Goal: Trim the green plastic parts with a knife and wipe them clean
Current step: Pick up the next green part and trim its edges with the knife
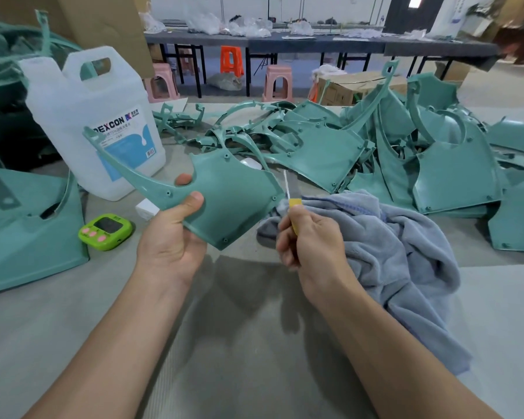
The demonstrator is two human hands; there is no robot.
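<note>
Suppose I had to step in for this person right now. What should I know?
Left hand holds one green part in the air. Right hand grips a yellow-handled knife, blade up by that part's right edge.
The cloth lies crumpled right of the hands; the pile of green parts lies behind.
Done: cannot tell which are finished.
Left: trim this part, wipe it, then the rest.

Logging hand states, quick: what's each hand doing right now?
Left hand: grips a green plastic part.
Right hand: grips the yellow-handled knife.
</note>
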